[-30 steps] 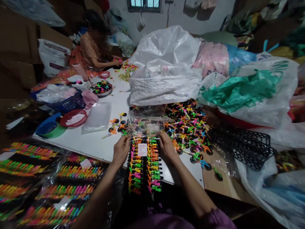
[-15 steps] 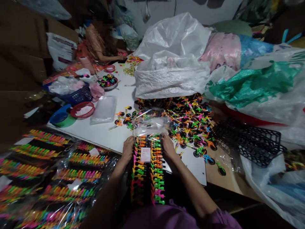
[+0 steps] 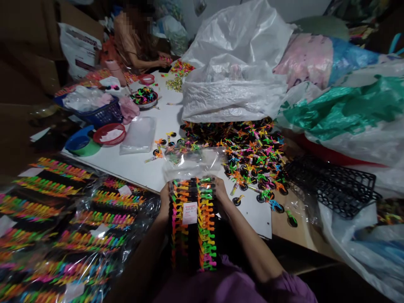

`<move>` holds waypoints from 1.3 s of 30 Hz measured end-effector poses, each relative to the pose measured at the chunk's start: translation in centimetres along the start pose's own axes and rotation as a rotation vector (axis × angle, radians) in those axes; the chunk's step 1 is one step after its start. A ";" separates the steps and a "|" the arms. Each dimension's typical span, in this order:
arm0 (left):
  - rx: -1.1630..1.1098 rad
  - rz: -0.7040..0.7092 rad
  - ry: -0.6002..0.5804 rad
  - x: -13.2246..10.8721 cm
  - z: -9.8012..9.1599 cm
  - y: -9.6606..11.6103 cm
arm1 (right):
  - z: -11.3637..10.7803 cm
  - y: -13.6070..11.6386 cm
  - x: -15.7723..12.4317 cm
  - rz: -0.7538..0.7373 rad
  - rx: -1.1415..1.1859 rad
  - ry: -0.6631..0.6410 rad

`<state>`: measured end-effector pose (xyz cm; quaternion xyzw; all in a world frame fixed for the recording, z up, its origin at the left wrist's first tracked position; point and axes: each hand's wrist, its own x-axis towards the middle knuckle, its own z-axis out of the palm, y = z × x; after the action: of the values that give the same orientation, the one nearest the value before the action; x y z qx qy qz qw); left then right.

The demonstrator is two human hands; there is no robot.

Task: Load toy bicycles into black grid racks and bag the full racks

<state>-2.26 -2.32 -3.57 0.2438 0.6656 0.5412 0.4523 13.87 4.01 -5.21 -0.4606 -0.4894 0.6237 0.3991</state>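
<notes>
A red plastic basket (image 3: 109, 141) sits just beside stacked blue and green bowls (image 3: 82, 143).

Left hand (image 3: 164, 203), right hand (image 3: 220, 190) curled, forearms angled inward.

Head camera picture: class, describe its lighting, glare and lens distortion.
In the head view, dim light leaves the cardboard boxes in deep shadow; in that view, glare shines on the clear plastic bag between the left hand and right hand; the wide lens seems to bend the edge of the white table.
</notes>
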 end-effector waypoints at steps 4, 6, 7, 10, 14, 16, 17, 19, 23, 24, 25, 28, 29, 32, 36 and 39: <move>0.042 -0.020 -0.066 -0.3 -2.3 -1.1 | -1.0 0.5 -2.0 -0.018 -0.124 -0.067; 0.091 -0.041 -0.114 -0.6 -3.9 -2.0 | -1.8 1.3 -3.7 -0.029 -0.289 -0.101; 0.129 -0.047 -0.146 -0.7 -4.6 -2.4 | -2.2 1.7 -4.5 -0.025 -0.368 -0.104; 0.235 -0.017 -0.201 -1.0 -6.0 -3.5 | -2.8 2.5 -5.9 -0.041 -0.529 -0.075; 0.250 0.097 -0.068 -0.8 -6.2 -3.6 | -2.6 1.4 -5.4 -0.179 -0.648 0.111; 0.287 0.175 -0.011 -0.8 -6.0 -3.2 | -2.2 0.4 -5.0 -0.277 -0.674 0.196; 0.323 0.226 0.011 -0.9 -6.0 -2.9 | -2.1 -0.1 -5.0 -0.325 -0.679 0.218; 0.407 0.334 0.061 -1.2 -5.9 -2.3 | -1.7 -0.8 -5.2 -0.407 -0.697 0.231; 0.560 0.534 0.141 -2.6 -5.7 -0.9 | -1.4 -1.4 -6.5 -0.582 -0.754 0.223; 0.605 0.592 0.150 -2.9 -5.6 -0.6 | -1.4 -1.5 -6.8 -0.627 -0.761 0.202; 0.647 0.650 0.154 -3.3 -5.7 -0.2 | -1.4 -1.8 -7.1 -0.665 -0.766 0.170; 0.763 0.780 0.134 -4.4 -6.2 0.7 | -1.5 -2.4 -8.2 -0.698 -0.737 0.041; 0.817 0.806 0.107 -4.9 -6.5 0.8 | -1.6 -2.6 -8.7 -0.682 -0.711 0.003; 1.048 0.833 -0.027 -6.4 -7.7 0.6 | -2.2 -2.8 -10.3 -0.588 -0.640 -0.098; 1.233 0.853 -0.168 -7.9 -9.4 -1.0 | -3.4 -2.8 -12.0 -0.442 -0.633 -0.262; 1.223 0.978 -0.177 -8.7 -10.4 -2.3 | -4.1 -3.0 -12.8 -0.365 -0.649 -0.405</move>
<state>-6.77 -15.22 -2.74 0.7567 0.6240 0.1951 -0.0003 21.27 -6.53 -0.35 -0.3365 -0.8023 0.4343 0.2332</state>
